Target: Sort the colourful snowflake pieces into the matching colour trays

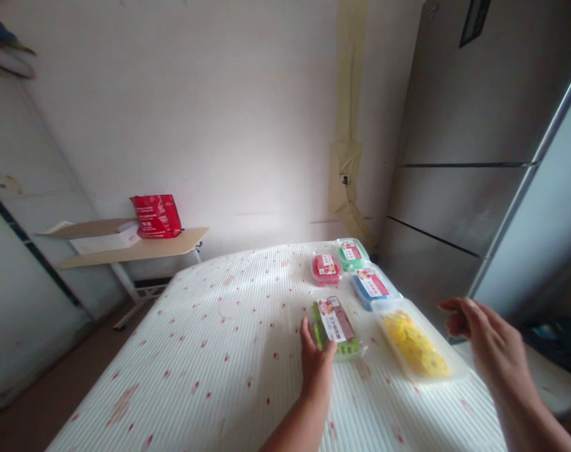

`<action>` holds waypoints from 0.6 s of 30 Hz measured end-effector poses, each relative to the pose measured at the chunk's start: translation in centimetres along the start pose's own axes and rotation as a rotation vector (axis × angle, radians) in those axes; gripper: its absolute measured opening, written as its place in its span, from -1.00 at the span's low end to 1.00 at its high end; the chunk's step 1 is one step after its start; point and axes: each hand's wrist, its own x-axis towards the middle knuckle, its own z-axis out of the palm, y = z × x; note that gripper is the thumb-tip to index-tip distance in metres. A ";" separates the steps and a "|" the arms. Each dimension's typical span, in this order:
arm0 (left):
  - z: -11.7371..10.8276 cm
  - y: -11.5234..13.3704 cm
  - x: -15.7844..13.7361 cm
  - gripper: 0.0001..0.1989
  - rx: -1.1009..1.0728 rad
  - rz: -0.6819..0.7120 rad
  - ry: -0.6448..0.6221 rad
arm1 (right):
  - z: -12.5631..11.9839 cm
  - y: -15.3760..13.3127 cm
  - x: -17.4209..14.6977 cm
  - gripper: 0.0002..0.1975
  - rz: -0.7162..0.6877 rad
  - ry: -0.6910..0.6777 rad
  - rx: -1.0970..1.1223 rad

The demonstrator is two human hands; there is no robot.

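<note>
My left hand (316, 351) is on the near left side of a clear pack with green contents (348, 346) and a printed label. Its thumb lies over the front edge, and a finger runs along the left side. My right hand (490, 329) is raised at the right, beside a lidded clear container with yellow contents (414, 345), apart from it. Its fingers are loosely bent, somewhat blurred, and no object shows between them. Behind are a labelled blue container (363, 292), a small container with red contents (326, 270) and a green one (352, 253).
The table (195, 351) has a white ribbed cover with red specks. A grey refrigerator (450, 188) stands close at the right. Against the back wall, a small side table (172, 246) bears a red bag (156, 216) and a white box (106, 240).
</note>
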 end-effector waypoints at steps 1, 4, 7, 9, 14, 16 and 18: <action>0.4 0.1 0.1 -0.19 0.007 -0.002 -0.007 | 0.0 0.1 0.0 -0.60 0.000 0.013 -0.017; 1.3 0.4 0.4 -0.20 0.005 0.004 -0.041 | 0.0 0.3 0.1 -0.62 0.004 0.082 -0.060; 1.6 0.7 0.6 -0.19 -0.011 0.003 -0.094 | 0.2 0.5 0.2 -0.63 0.014 0.140 -0.071; 1.8 0.8 0.8 -0.18 -0.011 -0.001 -0.120 | 0.3 0.6 0.3 -0.63 0.018 0.149 -0.073; 2.2 0.9 1.2 -0.15 0.055 -0.001 -0.160 | 0.4 0.9 0.2 -0.61 0.022 0.136 -0.095; 2.3 0.7 1.3 -0.15 0.071 0.009 -0.161 | 0.4 1.0 0.1 -0.61 0.028 0.127 -0.091; 2.3 0.3 1.3 -0.16 0.067 0.022 -0.150 | 0.4 1.2 0.2 -0.60 0.028 0.137 -0.086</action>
